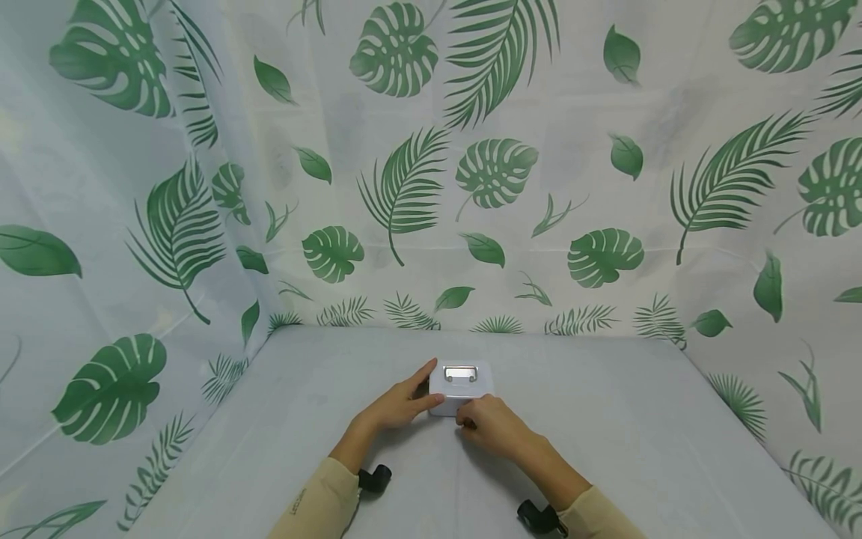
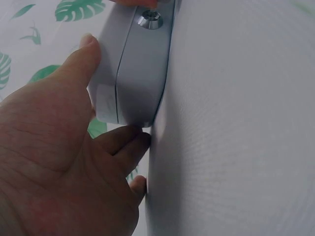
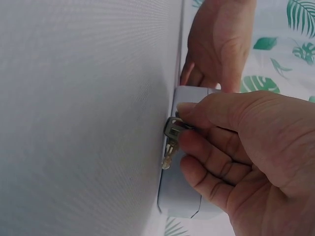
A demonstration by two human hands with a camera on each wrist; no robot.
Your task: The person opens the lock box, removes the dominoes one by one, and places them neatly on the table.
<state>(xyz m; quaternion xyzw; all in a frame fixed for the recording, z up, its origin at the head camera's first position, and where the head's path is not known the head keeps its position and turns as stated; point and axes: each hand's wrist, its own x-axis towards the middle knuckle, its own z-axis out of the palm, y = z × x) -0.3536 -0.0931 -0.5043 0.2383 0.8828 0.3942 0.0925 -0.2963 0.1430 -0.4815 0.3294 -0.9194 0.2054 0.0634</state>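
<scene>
A pale cash box [image 1: 465, 390] with a metal carrying handle [image 1: 461, 373] on its lid stands on the table. My left hand [image 1: 399, 404] holds its left end, thumb at the front edge and other fingers along the side. A silver lock cylinder [image 2: 150, 20] shows on the front wall in the left wrist view, with a fingertip right above it. My right hand [image 3: 246, 142] pinches small metal keys [image 3: 173, 130] at the front wall; one key blade [image 3: 168, 158] hangs down below the fingers. The pinching fingers partly hide the keys.
The box rests on a table covered in a pale cloth [image 1: 323, 359]. White curtains [image 1: 431, 284] with a green leaf print rise behind the table and at its sides. Black wrist cameras [image 1: 374, 479] sit at both sleeve cuffs.
</scene>
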